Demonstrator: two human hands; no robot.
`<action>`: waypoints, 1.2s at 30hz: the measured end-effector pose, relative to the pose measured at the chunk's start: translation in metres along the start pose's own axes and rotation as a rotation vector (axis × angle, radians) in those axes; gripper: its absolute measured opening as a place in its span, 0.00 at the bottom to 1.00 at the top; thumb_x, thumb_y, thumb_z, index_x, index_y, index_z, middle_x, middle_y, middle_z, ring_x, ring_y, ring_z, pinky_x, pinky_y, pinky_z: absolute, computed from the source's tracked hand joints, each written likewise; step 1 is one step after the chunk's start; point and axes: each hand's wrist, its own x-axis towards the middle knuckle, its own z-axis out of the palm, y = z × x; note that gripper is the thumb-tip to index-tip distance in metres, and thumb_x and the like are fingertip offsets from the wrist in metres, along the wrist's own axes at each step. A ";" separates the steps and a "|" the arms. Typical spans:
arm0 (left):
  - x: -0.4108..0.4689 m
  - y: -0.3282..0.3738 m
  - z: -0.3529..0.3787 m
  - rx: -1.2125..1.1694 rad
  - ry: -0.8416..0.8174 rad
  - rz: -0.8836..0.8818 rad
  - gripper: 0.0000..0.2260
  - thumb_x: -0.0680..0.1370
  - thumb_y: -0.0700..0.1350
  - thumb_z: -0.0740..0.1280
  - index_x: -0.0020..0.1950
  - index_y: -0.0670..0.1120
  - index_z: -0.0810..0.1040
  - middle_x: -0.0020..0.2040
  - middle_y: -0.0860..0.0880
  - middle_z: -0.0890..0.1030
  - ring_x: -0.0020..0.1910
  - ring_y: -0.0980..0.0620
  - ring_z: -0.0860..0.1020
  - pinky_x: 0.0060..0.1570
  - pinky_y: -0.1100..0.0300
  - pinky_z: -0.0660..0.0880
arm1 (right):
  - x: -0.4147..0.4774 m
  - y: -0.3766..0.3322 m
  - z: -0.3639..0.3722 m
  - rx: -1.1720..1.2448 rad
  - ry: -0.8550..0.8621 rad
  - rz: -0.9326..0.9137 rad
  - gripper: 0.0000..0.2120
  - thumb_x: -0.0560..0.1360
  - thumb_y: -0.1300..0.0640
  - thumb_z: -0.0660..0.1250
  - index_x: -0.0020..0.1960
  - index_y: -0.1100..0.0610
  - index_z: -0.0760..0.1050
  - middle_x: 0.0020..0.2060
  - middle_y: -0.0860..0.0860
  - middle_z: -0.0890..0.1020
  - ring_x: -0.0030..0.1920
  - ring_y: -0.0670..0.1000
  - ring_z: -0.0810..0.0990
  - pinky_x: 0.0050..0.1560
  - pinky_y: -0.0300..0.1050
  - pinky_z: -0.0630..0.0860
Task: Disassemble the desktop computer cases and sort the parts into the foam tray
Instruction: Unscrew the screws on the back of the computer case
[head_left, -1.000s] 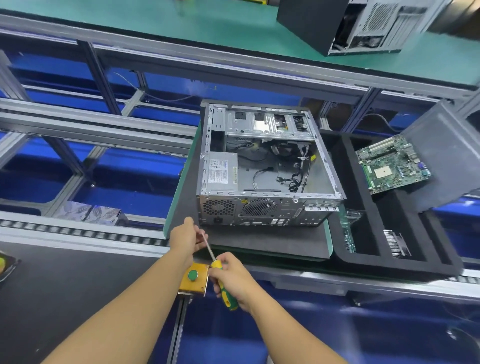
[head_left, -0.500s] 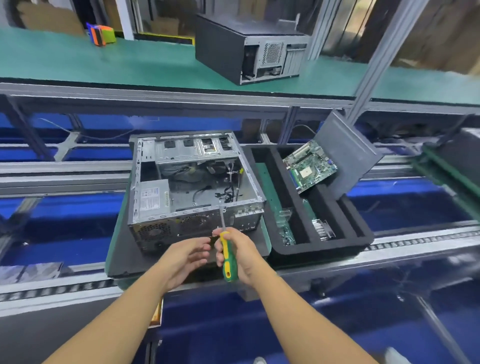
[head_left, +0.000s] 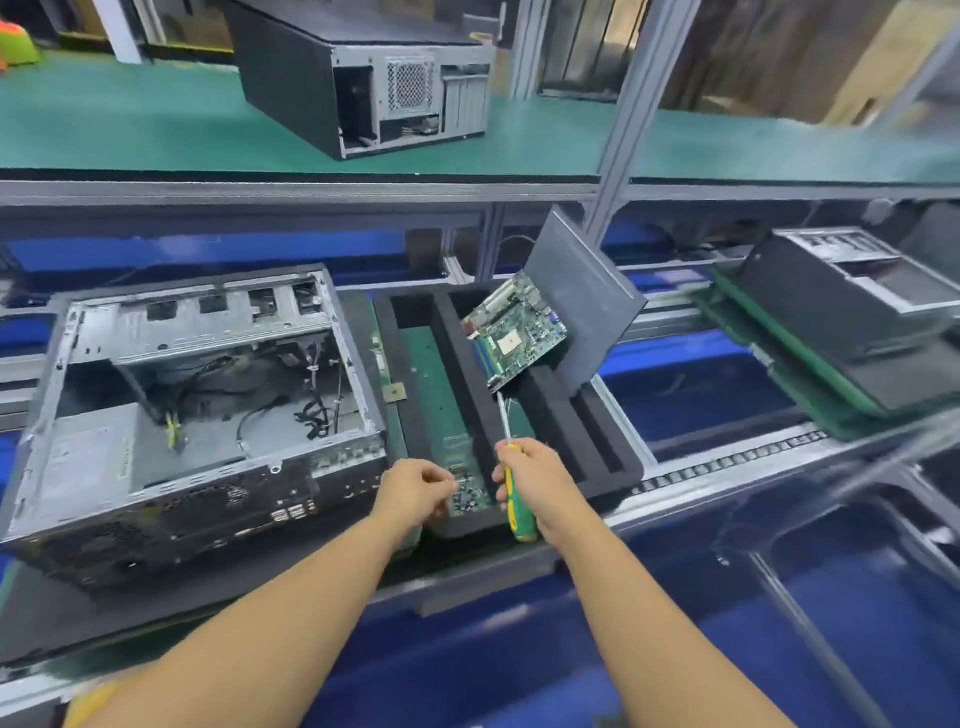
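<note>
An open desktop case (head_left: 197, 405) lies on its side at the left, wiring and a power supply showing inside. To its right sits the black foam tray (head_left: 582, 415). A green motherboard (head_left: 514, 332) leans in it against a grey panel (head_left: 576, 296), and a long green board (head_left: 436, 405) lies in its left slot. My right hand (head_left: 535, 467) grips a yellow-green screwdriver (head_left: 519, 514), its shaft pointing away over the tray. My left hand (head_left: 415, 493) hovers over the tray's near end with fingertips pinched together. Anything between them is too small to see.
A closed black case (head_left: 384, 73) stands on the green upper shelf (head_left: 156, 119). Another case (head_left: 857, 296) sits on a green pallet at the right. A grey upright post (head_left: 628, 119) rises behind the tray. Roller rails (head_left: 727, 462) run along the near edge.
The view has swung right and nearer. Both hands moved from in front of the case to the near end of the foam tray. The screwdriver stays in my right hand.
</note>
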 end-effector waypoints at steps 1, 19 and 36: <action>0.012 0.003 0.008 0.146 0.031 0.039 0.03 0.76 0.41 0.72 0.46 0.46 0.87 0.39 0.50 0.86 0.35 0.54 0.80 0.45 0.59 0.79 | 0.008 0.001 -0.014 -0.035 0.035 0.010 0.07 0.82 0.58 0.59 0.51 0.56 0.75 0.36 0.54 0.77 0.28 0.50 0.73 0.31 0.44 0.72; 0.105 -0.004 0.062 0.857 -0.099 0.025 0.21 0.79 0.33 0.63 0.63 0.54 0.82 0.59 0.51 0.83 0.55 0.47 0.82 0.57 0.53 0.79 | 0.086 -0.003 -0.072 -0.131 -0.096 0.033 0.08 0.80 0.55 0.60 0.55 0.49 0.76 0.38 0.50 0.80 0.33 0.49 0.75 0.35 0.45 0.78; -0.022 -0.010 -0.030 0.242 -0.254 0.153 0.10 0.83 0.40 0.60 0.58 0.47 0.81 0.41 0.52 0.86 0.36 0.57 0.83 0.43 0.62 0.79 | 0.018 0.003 0.050 0.173 -0.220 -0.169 0.06 0.83 0.59 0.62 0.61 0.55 0.70 0.50 0.51 0.86 0.41 0.54 0.82 0.47 0.58 0.81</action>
